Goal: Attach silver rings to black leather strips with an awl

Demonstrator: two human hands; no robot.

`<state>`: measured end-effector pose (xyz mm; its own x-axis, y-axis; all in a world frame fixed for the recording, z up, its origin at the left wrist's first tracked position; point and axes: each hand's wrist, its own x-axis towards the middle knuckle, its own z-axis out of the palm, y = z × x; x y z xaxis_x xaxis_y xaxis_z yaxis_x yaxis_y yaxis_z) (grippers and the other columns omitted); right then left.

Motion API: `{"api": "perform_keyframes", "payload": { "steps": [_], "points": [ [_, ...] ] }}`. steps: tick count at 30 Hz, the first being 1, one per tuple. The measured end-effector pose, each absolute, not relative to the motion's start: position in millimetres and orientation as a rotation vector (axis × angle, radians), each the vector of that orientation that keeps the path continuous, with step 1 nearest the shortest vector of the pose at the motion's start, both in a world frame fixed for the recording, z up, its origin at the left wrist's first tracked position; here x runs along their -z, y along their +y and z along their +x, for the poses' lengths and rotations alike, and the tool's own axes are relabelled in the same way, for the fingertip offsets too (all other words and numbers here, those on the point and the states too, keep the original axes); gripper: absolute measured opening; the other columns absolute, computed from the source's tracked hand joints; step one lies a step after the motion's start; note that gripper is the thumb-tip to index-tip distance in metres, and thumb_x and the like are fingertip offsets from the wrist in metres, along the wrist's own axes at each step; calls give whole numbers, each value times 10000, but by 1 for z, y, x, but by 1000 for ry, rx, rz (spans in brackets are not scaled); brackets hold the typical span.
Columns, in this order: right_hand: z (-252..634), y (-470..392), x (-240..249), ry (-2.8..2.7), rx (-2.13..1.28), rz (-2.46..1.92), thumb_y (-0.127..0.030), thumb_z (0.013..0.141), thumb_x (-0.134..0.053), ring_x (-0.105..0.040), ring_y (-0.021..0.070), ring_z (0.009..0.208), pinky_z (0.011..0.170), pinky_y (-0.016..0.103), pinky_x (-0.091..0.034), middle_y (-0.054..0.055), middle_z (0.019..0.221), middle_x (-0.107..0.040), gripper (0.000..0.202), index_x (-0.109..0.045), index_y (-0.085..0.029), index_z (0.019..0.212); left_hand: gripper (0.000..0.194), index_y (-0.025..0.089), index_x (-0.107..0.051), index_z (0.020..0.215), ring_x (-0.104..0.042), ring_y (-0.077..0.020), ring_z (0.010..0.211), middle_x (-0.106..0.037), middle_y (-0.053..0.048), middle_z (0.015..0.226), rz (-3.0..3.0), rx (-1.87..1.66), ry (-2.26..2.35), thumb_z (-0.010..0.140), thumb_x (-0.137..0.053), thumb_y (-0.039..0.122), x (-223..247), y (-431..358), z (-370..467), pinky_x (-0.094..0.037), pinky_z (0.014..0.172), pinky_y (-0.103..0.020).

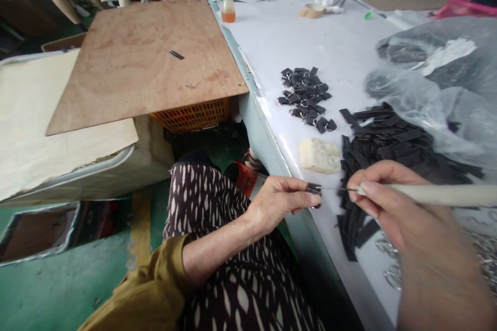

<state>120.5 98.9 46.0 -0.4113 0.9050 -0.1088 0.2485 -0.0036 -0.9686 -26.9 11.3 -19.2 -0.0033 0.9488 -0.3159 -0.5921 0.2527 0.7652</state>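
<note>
Over the table's near edge, my left hand pinches a small black strap tab between thumb and fingers; a bit of metal shows at its lower edge. My right hand grips a pen-like tool with a long white handle and a thin metal tip, which points left and reaches the tab. Under and beyond the right hand lies a heap of black fabric strips. A cream sponge-like block is just beyond the tip. Loose metal rings lie beside the right wrist.
Farther up the white table are several black tabs with metal rings, a bottle of amber liquid, a tape roll and clear plastic bags. A wooden board sits left, above a yellow crate. Other people stand beyond.
</note>
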Motion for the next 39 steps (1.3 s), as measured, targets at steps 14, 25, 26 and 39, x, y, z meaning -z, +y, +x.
{"api": "perform_keyframes", "payload": {
  "steps": [14, 25, 26, 39],
  "points": [
    [123, 104, -37, -1778, -1587, -1178, -319, 712, -681, -499, 91, 573, 450, 188, -337, 7, 674, -585, 174, -568, -195, 668, 253, 126, -698, 689, -358, -66, 520, -512, 20, 567, 515, -1254, 985, 635, -723, 372, 17, 10, -28, -269, 515, -242],
    [125, 110, -34, -1877, -1670, -1221, -356, 711, -664, -469, 88, 537, 435, 191, -323, 10, 578, -546, 221, -564, -176, 632, 275, 129, -674, 613, -344, -66, 486, -467, 38, 497, 660, -1088, 1120, 656, -691, 400, 11, 8, -30, -241, 483, -241],
    [124, 109, -34, -1875, -1656, -1235, -362, 707, -667, -474, 91, 539, 434, 194, -323, 11, 575, -546, 225, -566, -176, 631, 262, 132, -674, 618, -338, -66, 483, -459, 41, 495, 662, -1078, 1125, 654, -692, 391, 12, 8, -29, -236, 477, -243],
    [117, 96, -52, -1617, -1298, -1314, -207, 660, -627, -476, 89, 524, 408, 190, -299, 21, 571, -548, 89, -581, -199, 584, 222, 121, -656, 577, -359, -58, 415, -543, 10, 516, 445, -1102, 996, 564, -754, 320, 31, 11, -24, -244, 438, -254]
  ]
}}
